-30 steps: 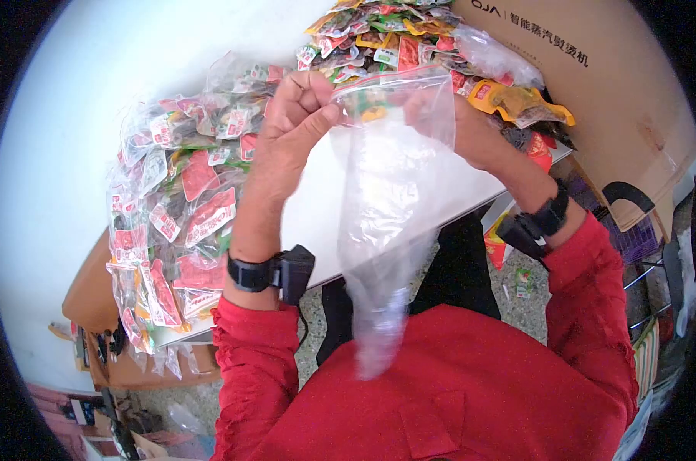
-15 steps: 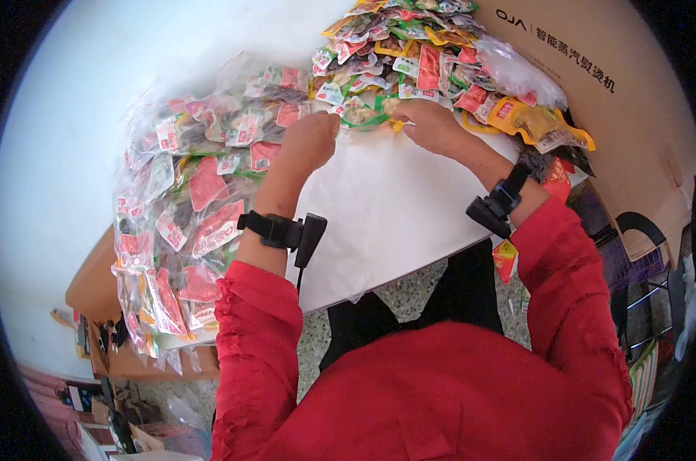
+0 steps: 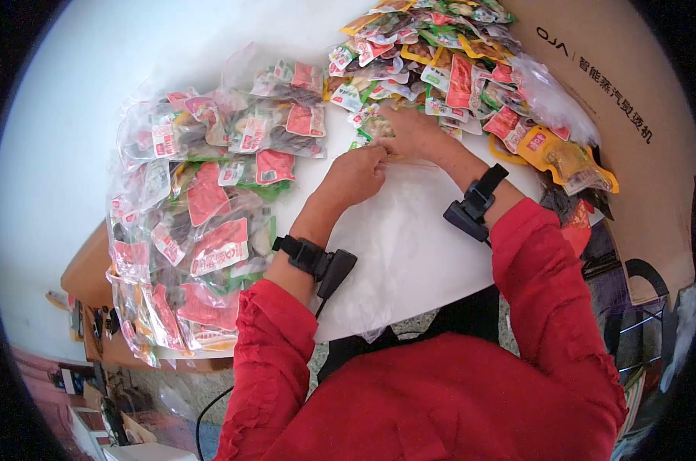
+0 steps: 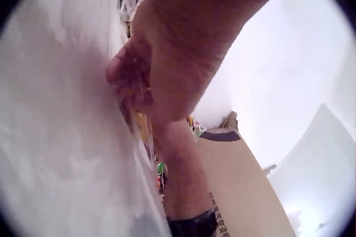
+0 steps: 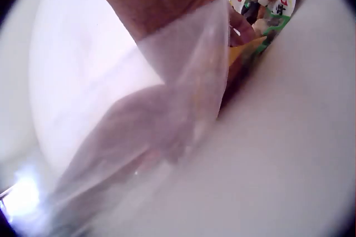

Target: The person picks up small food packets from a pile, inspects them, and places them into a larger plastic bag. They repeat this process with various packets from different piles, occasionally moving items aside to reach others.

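In the head view, the left hand point(image 3: 355, 177) pinches the upper edge of a clear plastic bag point(image 3: 401, 203), which hangs down over the white table. Just above it, the right hand point(image 3: 418, 134) has its fingers at a green-edged food packet point(image 3: 371, 124); whether they grip it is hidden. The left wrist view has the left hand point(image 4: 158, 72) beside the pale film of the bag point(image 4: 67, 114). Clear film point(image 5: 194, 64) covers part of the right hand point(image 5: 158, 3) in the right wrist view, where yellow and green packaging shows near its fingers.
Filled clear bags point(image 3: 209, 192) lie in rows on the table's left part. A heap of small food packets point(image 3: 440, 69) stands at the back, with a yellow packet point(image 3: 567, 157) at its right end. A large cardboard box point(image 3: 624, 115) leans at the right.
Since the bag was held up a second ago, both hands have lowered it to the table. The left hand has moved right and toward the body, closer to the right hand.
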